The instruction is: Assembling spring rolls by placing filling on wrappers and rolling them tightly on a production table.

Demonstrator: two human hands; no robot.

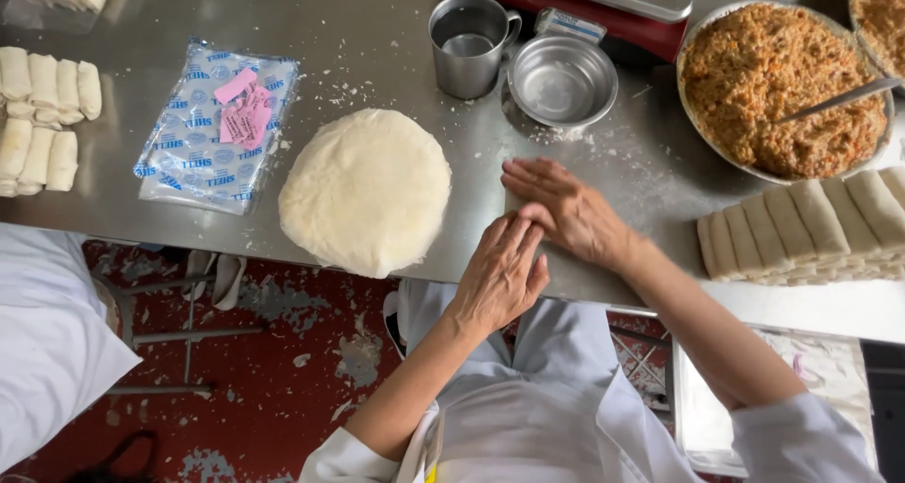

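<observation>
Stainless steel bench (377, 31), dusted with flour.
- Round stack of pale dough wrappers (366, 191), centre, at the near edge.
- Clear plastic bag with blue print (189, 148), pink paper slips (243, 115) on it, left of centre.
- Metal mug with handle (468, 45), top centre; small round steel bowl (562, 81) just beside it.
- Large round tray of brown minced filling (773, 87) with metal utensil (839, 98), upper right.
- Rows of finished pale rolls, right (811, 224) and far left (42, 115).
- Red weighing scale (584, 2), top edge.

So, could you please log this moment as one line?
left hand: on roll | right hand: on roll | wrapper stack: beside
</observation>
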